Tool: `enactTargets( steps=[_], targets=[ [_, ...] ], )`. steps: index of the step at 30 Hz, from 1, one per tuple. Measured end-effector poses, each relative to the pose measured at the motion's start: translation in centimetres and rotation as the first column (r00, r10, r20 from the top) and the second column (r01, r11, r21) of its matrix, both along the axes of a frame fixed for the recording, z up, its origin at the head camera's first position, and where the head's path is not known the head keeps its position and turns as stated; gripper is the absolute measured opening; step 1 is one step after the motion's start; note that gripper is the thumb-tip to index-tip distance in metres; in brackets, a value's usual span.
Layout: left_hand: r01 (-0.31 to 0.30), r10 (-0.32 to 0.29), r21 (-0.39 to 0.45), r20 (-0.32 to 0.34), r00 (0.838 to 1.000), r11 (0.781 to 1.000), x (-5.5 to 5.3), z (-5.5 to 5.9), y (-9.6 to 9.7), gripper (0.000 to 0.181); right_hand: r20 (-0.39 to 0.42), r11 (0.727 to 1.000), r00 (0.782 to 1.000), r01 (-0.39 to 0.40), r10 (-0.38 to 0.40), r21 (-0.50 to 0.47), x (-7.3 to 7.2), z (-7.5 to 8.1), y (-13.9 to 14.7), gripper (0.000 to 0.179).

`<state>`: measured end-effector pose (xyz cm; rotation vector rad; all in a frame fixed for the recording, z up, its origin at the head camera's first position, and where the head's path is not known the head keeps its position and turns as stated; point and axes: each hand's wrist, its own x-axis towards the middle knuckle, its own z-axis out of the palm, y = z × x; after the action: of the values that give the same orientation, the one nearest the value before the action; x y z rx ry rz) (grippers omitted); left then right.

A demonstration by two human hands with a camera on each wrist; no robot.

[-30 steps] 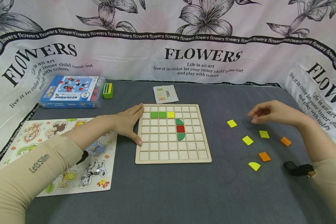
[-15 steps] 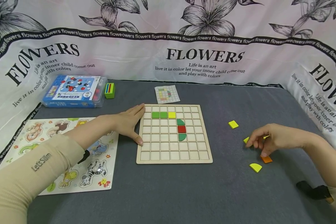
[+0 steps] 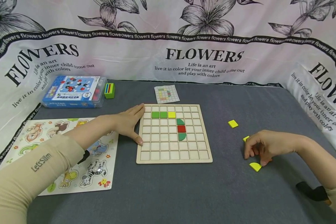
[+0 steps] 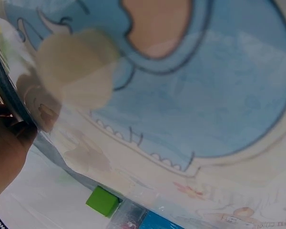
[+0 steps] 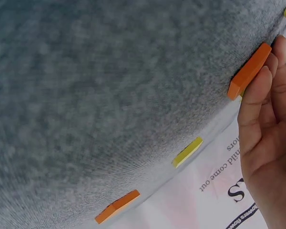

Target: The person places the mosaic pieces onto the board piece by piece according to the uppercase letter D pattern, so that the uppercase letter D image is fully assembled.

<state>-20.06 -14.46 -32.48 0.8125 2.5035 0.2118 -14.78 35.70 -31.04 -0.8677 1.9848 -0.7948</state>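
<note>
My left hand (image 3: 128, 124) rests along the left edge of the wooden grid board (image 3: 161, 160), fingers straight and thumb spread. Set in its cells are two light green squares (image 3: 159, 115), a yellow square (image 3: 171, 115), a red square (image 3: 181, 128) and two dark green rounded pieces (image 3: 182, 136). To the right of the board, my right hand (image 3: 271, 144) pinches an orange square tile (image 5: 249, 71) low over the table; the head view shows little of that tile. By the thumb lies a yellow quarter-round piece (image 3: 255, 167). A yellow square tile (image 3: 233, 123) lies farther back.
Another yellow tile (image 5: 187, 151) and orange tile (image 5: 117, 206) lie beyond the right hand. A pattern card (image 3: 167, 94) lies behind the board. At left are an animal puzzle (image 3: 107, 174), a blue box (image 3: 72, 90) and a green block (image 3: 109, 91).
My right hand came down from the back right to the tiles, then curled closer around the orange tile by the quarter-round piece. The left hand and board stay put.
</note>
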Motion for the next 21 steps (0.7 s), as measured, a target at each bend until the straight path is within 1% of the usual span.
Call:
enactTargets(
  steps=[5, 14, 18, 21],
  targets=[
    [-0.004, 0.004, -0.002, 0.006, 1.0, 1.0, 0.1, 0.0, 0.0, 0.136, -0.047, 1.0, 0.999, -0.011, 0.011, 0.005, 0.3, -0.1, -0.2, 0.039],
    [0.008, -0.008, -0.001, -0.004, 1.0, 1.0, -0.2, -0.3, -0.1, 0.137, -0.12, 0.999, 0.993, -0.003, 0.008, 0.044, 0.7, -0.1, -0.9, 0.042],
    [0.006, -0.006, -0.004, -0.005, 1.0, 1.0, -0.3, -0.4, -0.2, 0.138, -0.199, 0.998, 0.98, -0.006, 0.019, 0.065, 0.7, -0.1, -1.1, 0.033],
    [0.002, -0.002, -0.004, -0.002, 1.0, 1.0, -0.3, -0.3, -0.1, 0.138, -0.225, 0.998, 0.974, -0.006, 0.02, 0.062, 0.7, 0.0, -1.3, 0.023]
  ],
)
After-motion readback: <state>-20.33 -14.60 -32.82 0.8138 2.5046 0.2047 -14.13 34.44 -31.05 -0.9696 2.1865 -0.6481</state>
